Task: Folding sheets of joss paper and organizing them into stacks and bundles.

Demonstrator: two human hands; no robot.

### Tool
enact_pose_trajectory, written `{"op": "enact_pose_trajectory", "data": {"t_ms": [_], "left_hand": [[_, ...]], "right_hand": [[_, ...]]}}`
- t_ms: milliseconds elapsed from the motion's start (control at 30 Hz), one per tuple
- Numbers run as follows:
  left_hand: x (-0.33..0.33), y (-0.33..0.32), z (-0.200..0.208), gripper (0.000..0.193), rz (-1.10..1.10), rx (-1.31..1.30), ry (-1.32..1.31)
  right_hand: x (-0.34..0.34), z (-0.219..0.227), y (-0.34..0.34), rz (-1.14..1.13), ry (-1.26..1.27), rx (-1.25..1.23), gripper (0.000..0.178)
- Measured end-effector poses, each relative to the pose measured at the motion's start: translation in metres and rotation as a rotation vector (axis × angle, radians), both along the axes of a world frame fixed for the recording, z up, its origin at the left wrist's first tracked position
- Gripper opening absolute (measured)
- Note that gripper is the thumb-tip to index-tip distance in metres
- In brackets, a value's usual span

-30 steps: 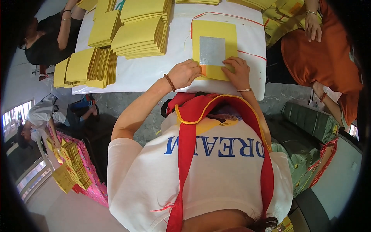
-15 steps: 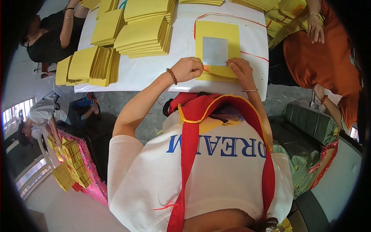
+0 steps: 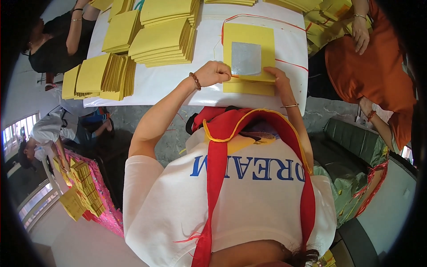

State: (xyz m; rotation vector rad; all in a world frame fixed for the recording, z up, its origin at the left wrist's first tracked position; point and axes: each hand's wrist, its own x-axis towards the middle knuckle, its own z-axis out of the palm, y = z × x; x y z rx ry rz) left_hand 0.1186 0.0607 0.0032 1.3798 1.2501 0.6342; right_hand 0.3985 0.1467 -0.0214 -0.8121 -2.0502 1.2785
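A yellow paper sheet [image 3: 249, 33] with a silver square [image 3: 246, 58] on it lies before me on the white-covered table. Its near part is bent up into a fold, and a yellow strip shows nearer to me, below the fold. My left hand [image 3: 215, 72] is closed on the left end of the fold, with a small orange patch by its fingertips. At the right end, my right hand [image 3: 280, 79] grips the paper's edge between thumb and fingers; part of these fingers is hidden.
Stacks of folded yellow paper [image 3: 161, 42] stand at the left of the table [image 3: 202, 95]. A red string [image 3: 291, 64] runs across the cover. A person in orange [image 3: 367, 73] is at the right, another in black [image 3: 60, 42] at the left. A green bundle [image 3: 356, 142] lies at lower right.
The near fold now stands further from the table edge, baring the yellow strip below. My right hand has shifted slightly right, to the paper's edge; my left stays at the other end.
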Motion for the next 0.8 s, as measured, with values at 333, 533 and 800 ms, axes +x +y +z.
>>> {"op": "enact_pose_trajectory", "data": {"t_ms": [333,533,800], "left_hand": [[-0.001,0.006,0.010,0.013,-0.031,-0.106,-0.038],[-0.002,0.010,0.017,0.013,-0.072,-0.142,0.022],[-0.004,0.002,0.010,0.019,-0.066,0.023,0.100]], "right_hand": [[0.003,0.001,0.000,0.020,-0.017,-0.052,0.044],[0.003,0.002,-0.001,0.022,0.021,-0.078,0.044],[-0.001,-0.003,0.000,-0.010,-0.160,0.233,0.024]]}}
